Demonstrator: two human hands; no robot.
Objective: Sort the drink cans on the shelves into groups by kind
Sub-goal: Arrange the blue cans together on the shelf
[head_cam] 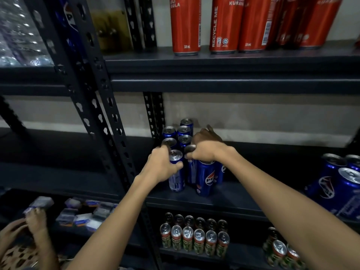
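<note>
On the middle shelf (224, 199) of the dark metal rack, both hands work in one cluster of blue Pepsi cans. The left hand (161, 165) grasps one slim Pepsi can (176, 179) from the side; its fingers curl round the upper body and the can top shows just above the thumb. This can stands upright near the front edge of the shelf. The right hand (204, 151) lies from above over the tops of the front Pepsi cans (206, 178), just to the right of the left grip, and its fingers curl down around their rims. Exactly how many cans this grip holds, I cannot tell. Behind both hands, toward the wall, more Pepsi cans (180, 134) stand upright in close rows, touching each other. Far to the right of the right hand, another group of Pepsi cans (339, 184) stands at the edge of the view. Above the hands, on the upper shelf (233, 57), tall red cola cans (226, 26) stand side by side. Below the hands, on the lower shelf, green and red cans (193, 238) stand in two neat rows, and a second such group (282, 250) stands further right. Down to the left of the left forearm, another person's hand (36, 221) touches small packets (78, 215) on a neighbouring shelf.
</note>
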